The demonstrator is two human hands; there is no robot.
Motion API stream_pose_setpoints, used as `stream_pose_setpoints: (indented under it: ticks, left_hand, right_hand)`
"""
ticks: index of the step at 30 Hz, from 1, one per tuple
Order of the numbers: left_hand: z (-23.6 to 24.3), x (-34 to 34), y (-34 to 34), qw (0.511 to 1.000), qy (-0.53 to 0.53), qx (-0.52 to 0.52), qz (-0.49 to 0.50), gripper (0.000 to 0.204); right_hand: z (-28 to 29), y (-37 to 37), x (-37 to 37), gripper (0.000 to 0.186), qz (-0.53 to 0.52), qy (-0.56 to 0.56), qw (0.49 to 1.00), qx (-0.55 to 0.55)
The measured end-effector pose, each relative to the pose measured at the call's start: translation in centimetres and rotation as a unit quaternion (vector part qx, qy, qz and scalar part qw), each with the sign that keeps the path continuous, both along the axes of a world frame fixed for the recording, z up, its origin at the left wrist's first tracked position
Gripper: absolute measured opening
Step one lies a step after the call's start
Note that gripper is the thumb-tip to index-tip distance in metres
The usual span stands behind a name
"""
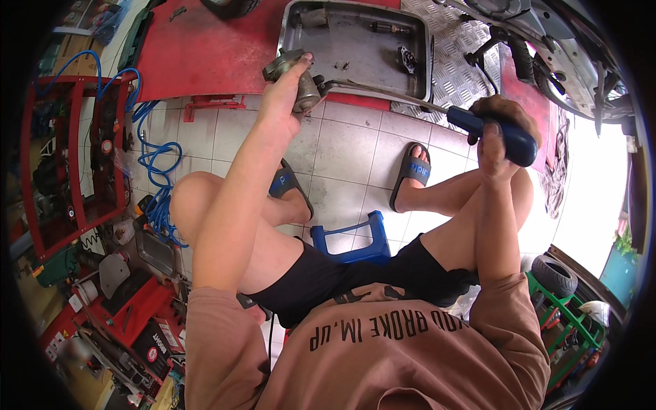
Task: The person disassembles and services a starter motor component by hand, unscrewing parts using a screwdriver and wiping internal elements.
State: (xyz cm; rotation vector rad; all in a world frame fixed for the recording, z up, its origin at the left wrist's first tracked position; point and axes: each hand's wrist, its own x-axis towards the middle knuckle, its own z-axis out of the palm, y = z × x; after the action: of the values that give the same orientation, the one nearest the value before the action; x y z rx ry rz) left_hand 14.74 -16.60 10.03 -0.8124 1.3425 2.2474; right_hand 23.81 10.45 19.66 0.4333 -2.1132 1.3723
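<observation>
Dark capital letters run across the chest of the brown shirt (383,355), and blue lettering shows on the strap of each dark sandal: the left sandal (281,183) and the right sandal (411,169). A black box (152,347) toward 8 o'clock carries pale print and a round red mark.

The left hand (279,106), toward 11 o'clock, is mostly closed around a grimy metal part (305,89), its thumb laid along the upper side. The right hand (493,149), toward 2 o'clock, is wrapped around the thick blue handle (521,145) of a long tool (429,106), its fingers darkly smudged.

The metal part is held over the near edge of the red tabletop (205,51). Its long axis leans from about 11 o'clock to 5 o'clock, with the wider, flanged end up and the round body downward. The tool's long axis lies nearly level, its thin shaft pointing between 9 and 10 o'clock; the far end is right at the metal part, though contact is hard to tell. Beyond, at 12 o'clock, a metal tray (355,80) holds several small pieces (408,60).
</observation>
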Motion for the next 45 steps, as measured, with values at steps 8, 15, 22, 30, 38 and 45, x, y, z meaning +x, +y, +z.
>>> stream_pose_setpoints:
  ticks: [8, 15, 22, 30, 38, 45]
  left_hand:
    - [0.3, 0.0, 0.2, 1.0, -0.004, 0.003, 0.013, 0.044]
    - [-0.2, -0.1, 0.1, 1.0, -0.013, 0.007, 0.01, 0.045]
    - [0.7, 0.3, 0.4, 1.0, -0.009, 0.007, 0.012, 0.045]
    - [0.4, 0.3, 0.3, 0.999, -0.015, -0.046, -0.009, 0.043]
    - [0.4, 0.4, 0.3, 1.0, -0.007, -0.031, -0.002, 0.042]
    - [0.6, 0.5, 0.5, 1.0, -0.004, -0.003, 0.013, 0.042]
  right_hand:
    - [-0.1, 0.7, 0.5, 0.025, -0.003, -0.031, 0.998, -0.052]
    - [0.3, 0.1, 0.2, 0.023, 0.008, -0.022, 1.0, -0.009]
    - [-0.1, -0.1, -0.2, 0.019, 0.029, 0.015, 0.999, -0.02]
    - [0.0, -0.5, -0.2, 0.018, 0.04, 0.024, 0.999, 0.003]
    - [0.1, -0.6, -0.1, 0.019, 0.069, 0.027, 0.997, 0.016]
    - [0.4, 0.0, -0.1, 0.018, 0.085, 0.047, 0.995, 0.013]
